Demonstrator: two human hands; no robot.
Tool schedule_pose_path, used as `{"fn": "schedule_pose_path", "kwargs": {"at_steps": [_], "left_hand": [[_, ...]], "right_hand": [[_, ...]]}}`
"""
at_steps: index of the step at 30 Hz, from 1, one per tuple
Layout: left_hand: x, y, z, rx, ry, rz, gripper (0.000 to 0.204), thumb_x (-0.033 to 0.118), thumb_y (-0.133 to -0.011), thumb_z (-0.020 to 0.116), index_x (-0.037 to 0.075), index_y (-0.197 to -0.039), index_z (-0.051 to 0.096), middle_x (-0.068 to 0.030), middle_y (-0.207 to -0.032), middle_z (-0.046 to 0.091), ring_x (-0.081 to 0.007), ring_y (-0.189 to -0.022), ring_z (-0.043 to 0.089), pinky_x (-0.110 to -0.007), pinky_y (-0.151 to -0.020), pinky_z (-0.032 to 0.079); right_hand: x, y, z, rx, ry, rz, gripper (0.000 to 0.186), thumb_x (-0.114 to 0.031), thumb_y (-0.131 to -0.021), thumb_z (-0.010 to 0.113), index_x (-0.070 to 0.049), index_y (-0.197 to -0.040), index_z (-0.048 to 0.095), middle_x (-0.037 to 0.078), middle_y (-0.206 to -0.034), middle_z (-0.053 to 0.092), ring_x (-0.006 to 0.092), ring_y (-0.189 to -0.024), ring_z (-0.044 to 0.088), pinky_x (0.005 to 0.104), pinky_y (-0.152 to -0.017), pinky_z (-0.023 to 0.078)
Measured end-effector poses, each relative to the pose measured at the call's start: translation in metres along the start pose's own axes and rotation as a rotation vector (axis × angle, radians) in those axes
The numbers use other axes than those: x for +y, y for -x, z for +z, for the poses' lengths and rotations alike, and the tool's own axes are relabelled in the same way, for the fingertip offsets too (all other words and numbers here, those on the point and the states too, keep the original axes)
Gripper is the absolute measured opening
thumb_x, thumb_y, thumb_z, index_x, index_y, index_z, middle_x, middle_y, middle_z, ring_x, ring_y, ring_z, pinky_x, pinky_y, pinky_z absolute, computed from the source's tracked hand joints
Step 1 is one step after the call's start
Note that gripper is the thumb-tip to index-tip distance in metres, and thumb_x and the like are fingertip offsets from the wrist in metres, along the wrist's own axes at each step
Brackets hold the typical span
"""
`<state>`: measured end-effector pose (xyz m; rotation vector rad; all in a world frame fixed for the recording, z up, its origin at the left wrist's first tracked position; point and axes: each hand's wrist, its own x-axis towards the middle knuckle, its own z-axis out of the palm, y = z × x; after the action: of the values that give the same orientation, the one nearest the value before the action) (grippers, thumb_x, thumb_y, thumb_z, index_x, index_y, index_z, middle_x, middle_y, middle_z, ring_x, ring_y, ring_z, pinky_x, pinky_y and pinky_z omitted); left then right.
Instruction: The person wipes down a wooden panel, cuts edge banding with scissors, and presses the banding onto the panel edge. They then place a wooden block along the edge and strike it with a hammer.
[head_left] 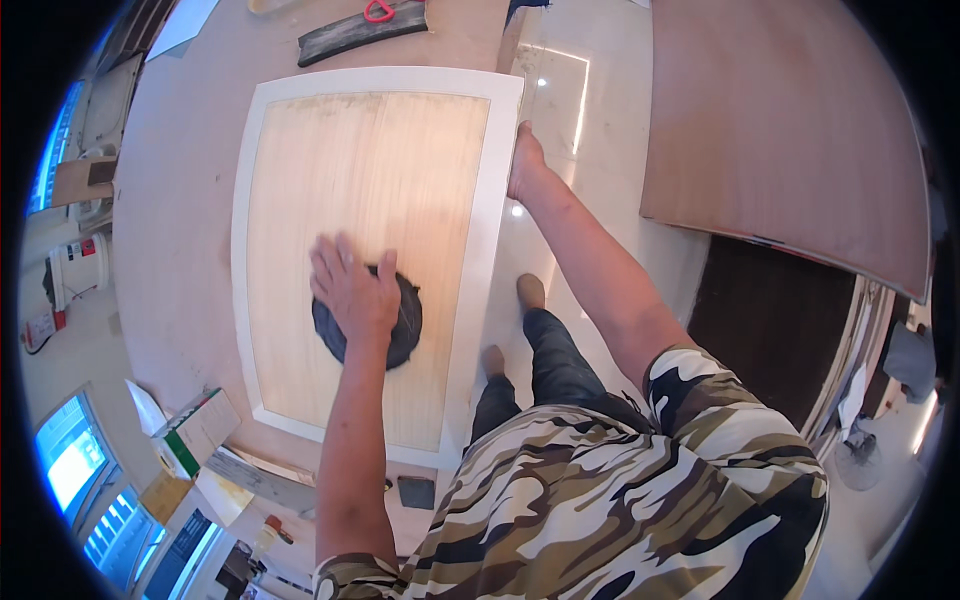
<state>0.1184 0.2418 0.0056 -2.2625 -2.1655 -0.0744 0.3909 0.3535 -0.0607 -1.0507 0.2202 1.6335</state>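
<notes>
Framed panel (pixel 370 170) lies flat on the tabletop (pixel 170 250), its right edge reaching the tabletop's right side, presumably to keep it within reach. The left hand (pixel 352 295) rests over a dark pad (pixel 408 325) on the panel's near half, fingers spread, perhaps so the palm bears evenly; the right hand (pixel 525 165) meets the panel's right edge, apparently steadying it. Blur softens the left fingertips; I cannot tell whether the right fingers grip, being partly hidden. A red loop (pixel 378 12) at the far side shows too little to name.
</notes>
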Motion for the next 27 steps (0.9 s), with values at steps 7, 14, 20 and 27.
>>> {"fn": "schedule_pose_path", "kwargs": {"at_steps": [7,14,20,27], "left_hand": [[0.021,-0.042,-0.002,-0.031,0.016,0.089,0.081,0.05,-0.093,0.059,-0.002,-0.149,0.034,-0.026,-0.157,0.03,-0.0423,-0.147,0.025,-0.056,-0.115,0.021],[0.017,-0.039,-0.002,-0.116,-0.024,0.076,0.087,0.058,-0.094,0.053,-0.003,-0.151,0.031,-0.0259,-0.16,0.025,-0.0432,-0.148,0.02,-0.058,-0.116,0.018],[0.018,-0.039,0.001,-0.092,-0.036,0.125,0.087,0.058,-0.095,0.052,-0.005,-0.151,0.029,-0.0277,-0.16,0.024,-0.045,-0.148,0.021,-0.059,-0.115,0.019],[0.021,-0.041,0.004,-0.014,-0.06,0.167,0.081,0.052,-0.096,0.054,-0.003,-0.15,0.032,-0.0284,-0.157,0.029,-0.0457,-0.145,0.027,-0.057,-0.113,0.024]], "right_hand": [[-0.051,-0.07,-0.007,0.306,0.274,-0.247,0.079,-0.059,-0.103,0.029,0.009,-0.141,0.041,0.025,-0.136,0.054,0.0386,-0.12,0.059,0.0487,-0.098,0.053],[-0.092,-0.09,0.025,0.445,0.372,-0.313,0.08,-0.059,-0.102,0.035,0.012,-0.133,0.049,0.025,-0.134,0.055,0.0343,-0.114,0.061,0.0469,-0.094,0.051],[-0.092,-0.093,0.022,0.546,0.381,-0.364,0.081,-0.061,-0.102,0.032,0.013,-0.127,0.053,0.025,-0.133,0.055,0.0359,-0.115,0.058,0.0454,-0.097,0.047],[0.003,-0.06,-0.034,0.408,0.338,-0.328,0.08,-0.058,-0.105,0.022,0.011,-0.133,0.052,0.03,-0.135,0.056,0.0416,-0.13,0.05,0.0428,-0.109,0.037]]}}
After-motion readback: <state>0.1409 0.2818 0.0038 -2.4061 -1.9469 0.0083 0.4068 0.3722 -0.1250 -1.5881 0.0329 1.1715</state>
